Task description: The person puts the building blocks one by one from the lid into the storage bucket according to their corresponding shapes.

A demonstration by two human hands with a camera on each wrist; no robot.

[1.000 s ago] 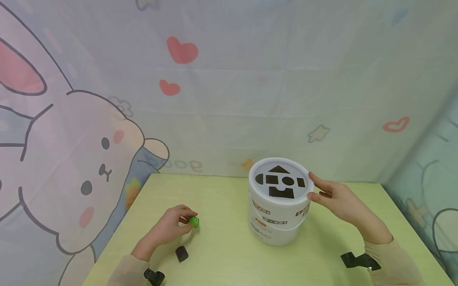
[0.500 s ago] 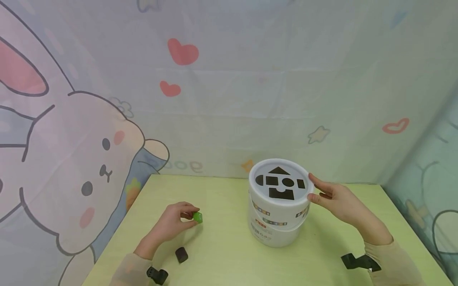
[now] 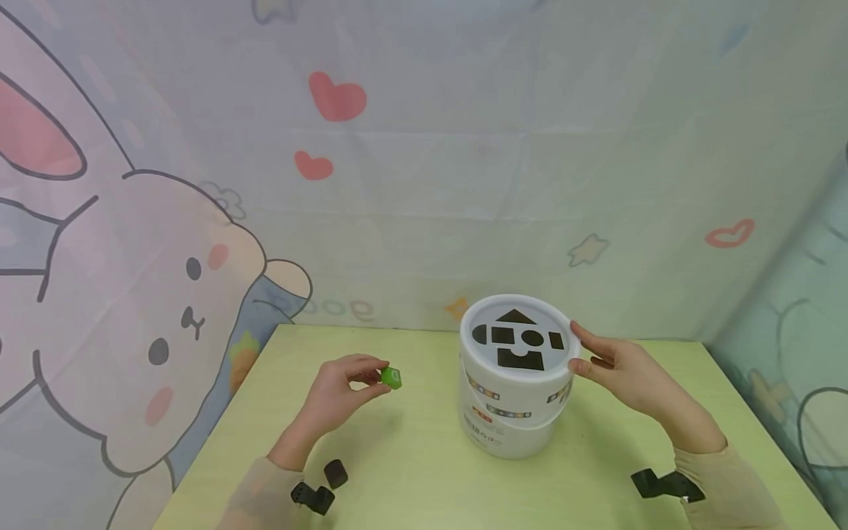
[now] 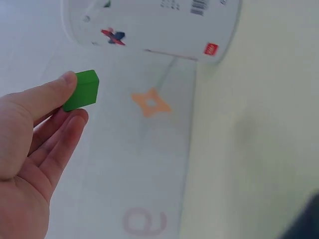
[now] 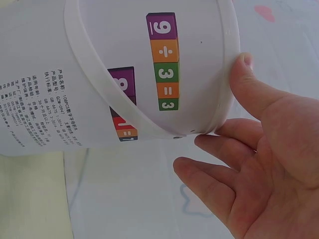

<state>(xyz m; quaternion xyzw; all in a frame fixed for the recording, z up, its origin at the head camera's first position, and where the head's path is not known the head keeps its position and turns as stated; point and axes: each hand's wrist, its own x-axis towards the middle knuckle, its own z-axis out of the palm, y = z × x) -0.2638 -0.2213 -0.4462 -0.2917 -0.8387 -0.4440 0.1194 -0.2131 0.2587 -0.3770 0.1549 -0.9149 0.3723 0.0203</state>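
My left hand [image 3: 338,394] pinches a small green block [image 3: 391,377] between thumb and fingers, raised above the table to the left of the bucket. A pale mark shows on one face of the block; its faces look plain in the left wrist view. A white bucket [image 3: 506,412] stands upright, its lid [image 3: 473,361] pierced with several dark shaped holes. My right hand [image 3: 626,372] holds the lid's right rim, thumb at the front and a fingertip farther back. In the right wrist view, other fingers of that hand [image 5: 269,154] hang loosely beside the bucket.
A small dark block [image 3: 336,474] lies on the pale green table [image 3: 411,486], close to my left wrist. The bucket's white handle [image 5: 97,74] hangs down against its side. Behind the table hangs a cloth [image 3: 430,184] with a rabbit and hearts.
My left hand has lifted the green block off low over the table and carried it right and away from me, towards the bucket. The right hand and bucket have stayed put.
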